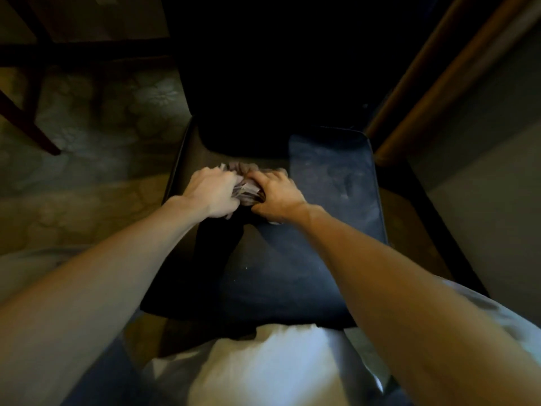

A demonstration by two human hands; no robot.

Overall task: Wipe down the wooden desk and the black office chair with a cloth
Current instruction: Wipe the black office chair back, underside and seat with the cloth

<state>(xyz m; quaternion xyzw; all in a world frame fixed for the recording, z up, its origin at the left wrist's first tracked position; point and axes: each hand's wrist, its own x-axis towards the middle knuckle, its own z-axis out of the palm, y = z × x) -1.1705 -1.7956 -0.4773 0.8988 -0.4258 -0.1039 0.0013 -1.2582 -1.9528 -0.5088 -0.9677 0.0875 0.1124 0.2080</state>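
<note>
The fingers of the left hand (212, 193) curl down over one side of a bunched, greyish-mauve fabric cloth (247, 192), and those of the right hand (276, 194) curl over the other side; both hands grip the wad and press it onto the flat, dusty seat of the black padded office chair (330, 200). The cloth shows only between and just beyond the knuckles, and the fingertips themselves are hidden in its folds. Past the fingers rises the chair's dark backrest (263, 68). To the right of the right hand the seat looks streaked with pale dust, which suggests that part is not yet wiped. Further right stands a rounded brown wooden edge (439, 92), probably the desk.

To do this step well, it seems best to spread the cloth flatter so more fabric meets the seat, keep even downward pressure, and sweep in overlapping strokes toward the dusty right side and front edge, turning the cloth to a clean face as it loads.
</note>
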